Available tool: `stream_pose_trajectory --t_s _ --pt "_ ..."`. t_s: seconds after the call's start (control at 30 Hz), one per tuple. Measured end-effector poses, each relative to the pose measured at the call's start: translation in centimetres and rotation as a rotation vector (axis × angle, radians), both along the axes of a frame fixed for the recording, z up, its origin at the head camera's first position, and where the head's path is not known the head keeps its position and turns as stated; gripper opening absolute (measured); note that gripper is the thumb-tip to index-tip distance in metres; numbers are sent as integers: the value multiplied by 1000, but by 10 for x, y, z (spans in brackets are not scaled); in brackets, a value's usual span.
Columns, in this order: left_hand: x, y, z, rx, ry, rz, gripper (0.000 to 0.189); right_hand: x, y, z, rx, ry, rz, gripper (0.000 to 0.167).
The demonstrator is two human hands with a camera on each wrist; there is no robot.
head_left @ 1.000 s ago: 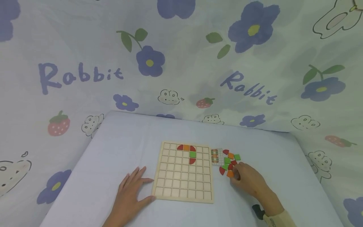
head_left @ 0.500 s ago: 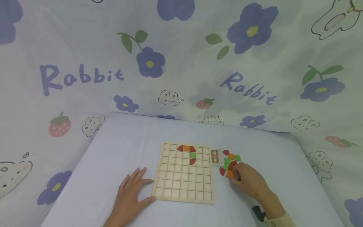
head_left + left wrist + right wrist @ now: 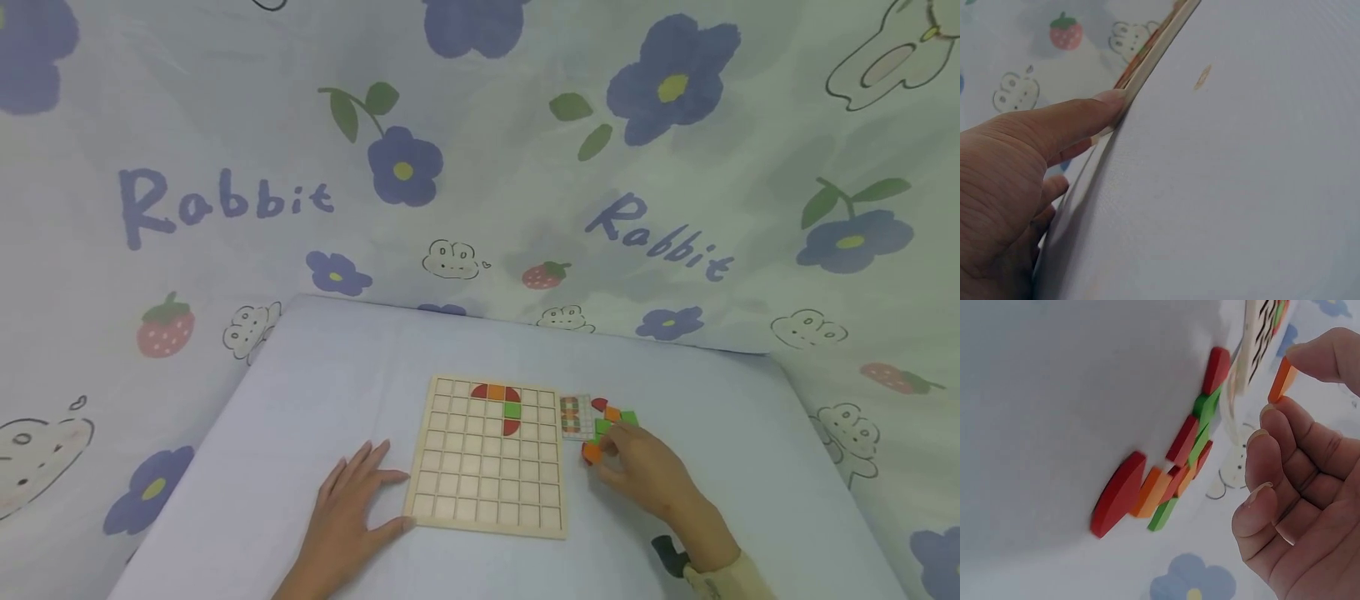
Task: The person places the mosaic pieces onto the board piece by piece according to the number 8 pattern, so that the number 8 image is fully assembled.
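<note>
My right hand [image 3: 647,468] pinches an orange square tile [image 3: 1281,380] between thumb and forefinger, with the other fingers curled. In the head view this hand is over the loose pile and covers part of it. Red quarter-round tiles [image 3: 1119,495], green tiles [image 3: 1162,514] and another orange tile [image 3: 1151,492] lie close together there. My left hand [image 3: 348,510] lies with spread fingers at the left edge of a wooden grid board [image 3: 471,465], thumb touching its near corner. In the board's upper cells sit red quarter-round tiles [image 3: 512,427], an orange tile [image 3: 496,392] and a green tile [image 3: 512,410].
A small printed pattern card [image 3: 576,417] lies between the board and the pile. The white table [image 3: 360,358] meets a patterned cloth [image 3: 480,192] at its back and sides. A black object [image 3: 670,557] shows at the right wrist.
My right hand has moved a little left and up, lifting the orange tile off the pile. The left hand keeps its place on the board's edge. The head view has shifted slightly.
</note>
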State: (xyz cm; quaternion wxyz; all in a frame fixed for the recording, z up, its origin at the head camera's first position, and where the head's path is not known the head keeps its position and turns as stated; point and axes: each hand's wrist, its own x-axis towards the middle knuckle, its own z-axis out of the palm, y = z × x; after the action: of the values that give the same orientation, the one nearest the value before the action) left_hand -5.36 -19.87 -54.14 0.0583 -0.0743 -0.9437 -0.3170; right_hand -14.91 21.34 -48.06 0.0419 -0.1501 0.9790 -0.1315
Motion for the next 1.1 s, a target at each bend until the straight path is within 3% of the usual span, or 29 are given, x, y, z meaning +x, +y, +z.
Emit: stream_pose_trajectory --t_s 0.2,0.53,0.73,0.9,1.1 --pt "0 0 -1 7 41 -2 52 -3 -14 4 -15 -18 24 20" --pt "1 -2 -3 22 7 4 53 -10 -38 16 -23 88 143 18" --pt "2 -1 -5 15 33 -3 52 -17 -50 21 2 134 192 19" --pt "1 -1 -4 10 21 -1 52 -21 -61 25 -2 134 214 21" --pt "2 -2 -3 9 12 3 53 -24 -76 27 5 81 180 20"
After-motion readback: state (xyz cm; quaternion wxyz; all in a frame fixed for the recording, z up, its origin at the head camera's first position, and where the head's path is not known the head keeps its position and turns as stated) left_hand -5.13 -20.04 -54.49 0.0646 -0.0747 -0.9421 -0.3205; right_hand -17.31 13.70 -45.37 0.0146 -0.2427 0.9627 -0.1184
